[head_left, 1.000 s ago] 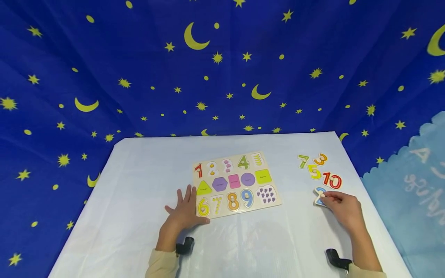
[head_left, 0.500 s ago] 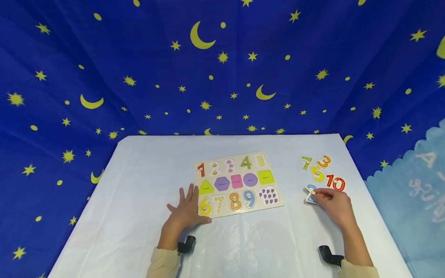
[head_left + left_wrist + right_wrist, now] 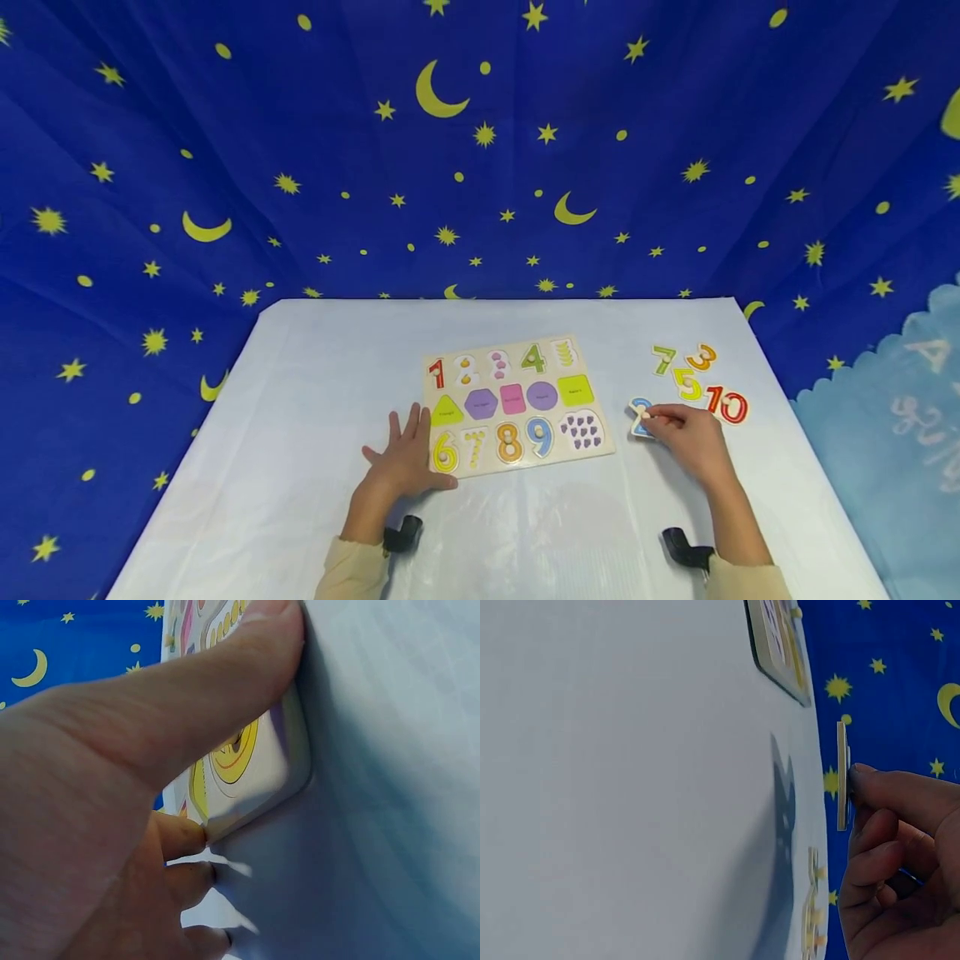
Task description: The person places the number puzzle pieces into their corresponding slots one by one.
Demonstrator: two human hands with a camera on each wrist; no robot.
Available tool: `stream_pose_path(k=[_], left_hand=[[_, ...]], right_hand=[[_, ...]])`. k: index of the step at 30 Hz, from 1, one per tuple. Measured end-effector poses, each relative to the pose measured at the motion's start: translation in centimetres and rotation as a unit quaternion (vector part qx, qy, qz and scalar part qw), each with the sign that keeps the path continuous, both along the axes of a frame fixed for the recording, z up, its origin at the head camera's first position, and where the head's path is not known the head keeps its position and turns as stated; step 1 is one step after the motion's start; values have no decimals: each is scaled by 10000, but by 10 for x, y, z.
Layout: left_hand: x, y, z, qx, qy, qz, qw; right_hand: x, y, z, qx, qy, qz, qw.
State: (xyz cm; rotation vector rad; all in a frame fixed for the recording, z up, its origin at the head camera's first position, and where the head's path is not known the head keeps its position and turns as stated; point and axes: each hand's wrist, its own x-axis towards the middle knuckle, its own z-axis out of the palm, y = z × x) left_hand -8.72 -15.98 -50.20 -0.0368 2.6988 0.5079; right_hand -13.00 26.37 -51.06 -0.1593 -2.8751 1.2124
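Note:
A wooden number puzzle board (image 3: 487,427) lies on the white table, slightly tilted in the head view. Number pieces 1, 4, 6, 8 and 9 sit in it; the spots for 2, 3, 5, 7 and 10 show printed pictures. My left hand (image 3: 405,462) rests at the board's lower left corner, fingers spread, thumb along the front edge. The left wrist view shows the thumb (image 3: 217,690) lying over that edge. Between thumb and fingertips my right hand (image 3: 693,442) pinches the blue number 2 piece (image 3: 640,408) by its knob. In the right wrist view, this piece (image 3: 842,776) hangs above the table.
Right of the board lie the loose number pieces: green 7 (image 3: 663,359), orange 3 (image 3: 702,357), yellow 5 (image 3: 686,384) and red 10 (image 3: 727,405). A blue star-patterned cloth (image 3: 495,167) rises behind the table (image 3: 337,350).
My right hand has lifted the blue number 2 piece and carried it left, away from the loose pieces and closer to the board. The left hand stays at the board's corner.

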Motion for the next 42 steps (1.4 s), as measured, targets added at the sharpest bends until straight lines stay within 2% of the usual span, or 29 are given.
stream_pose_path(k=[2, 8, 11, 17, 23, 30, 42], left_hand=[[3, -1, -1, 18, 22, -24, 10000], [16, -5, -4, -108, -127, 10, 9999], [19, -6, -3, -69, -107, 12, 9999], [18, -4, 0, -72, -160, -36, 9998], [14, -1, -1, -5, -69, -127, 9999], [11, -4, -3, -139, -152, -31, 9998], [6, -5, 2, -109, 28, -142, 9998]], right_hand=[[0, -4, 0, 4, 1, 53, 10000], [6, -20, -6, -138, -346, 324, 9988], [6, -26, -7, -146, -298, 306, 9990], [2, -34, -10, -123, -205, 412, 9989], [-4, -44, -8, -89, -95, 508, 9986], [-17, -73, 0, -267, -138, 798, 9964], [-40, -116, 8, -256, 226, 1095, 9934]])
